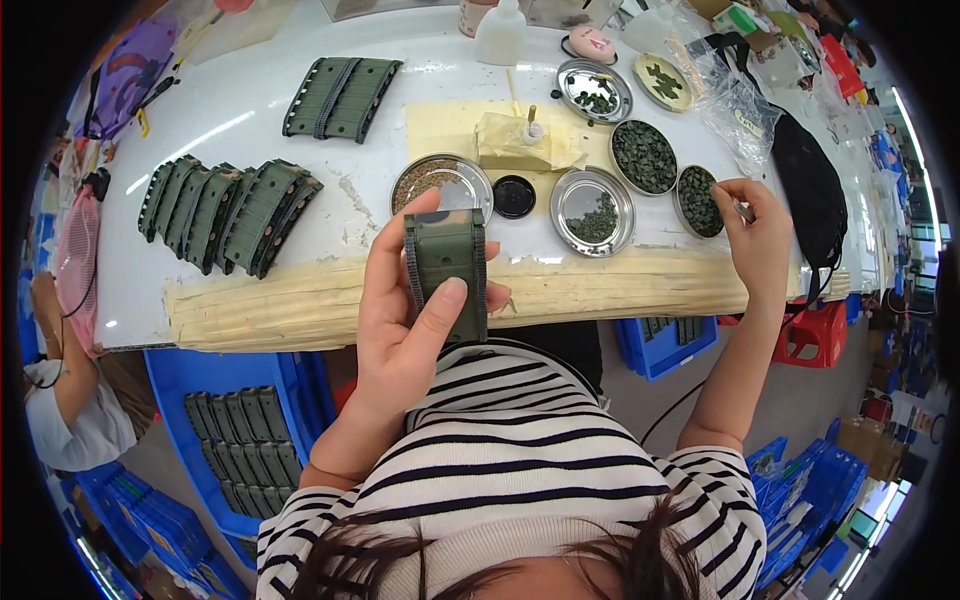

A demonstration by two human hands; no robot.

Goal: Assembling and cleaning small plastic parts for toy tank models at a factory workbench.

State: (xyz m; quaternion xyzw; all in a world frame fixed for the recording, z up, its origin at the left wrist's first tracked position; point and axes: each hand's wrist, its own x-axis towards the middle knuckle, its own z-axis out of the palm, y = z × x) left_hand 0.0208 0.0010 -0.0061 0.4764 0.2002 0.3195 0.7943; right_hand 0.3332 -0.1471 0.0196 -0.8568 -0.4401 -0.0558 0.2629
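At the center of the frame, a left hand (395, 345) is gripping an arched casing (446, 250) of smooth, camouflage-patterned green with dark ribbed edges, the thumb lying flat across its front face while the other fingers are curling behind, tips showing past its right edge. At right, the right hand (760, 228) is bending over an oval dish (679, 209) of dark green, rough-looking chips (698, 198), its fingers (733, 188) drawing together around a small silvery object (743, 211), mostly hidden. Round metal dishes of finer green bits are sitting nearby on a glossy white surface (250, 115), its near edge layered with wrinkled tan tape (600, 285). Ridged green casings (228, 215) are lying in a row at left.
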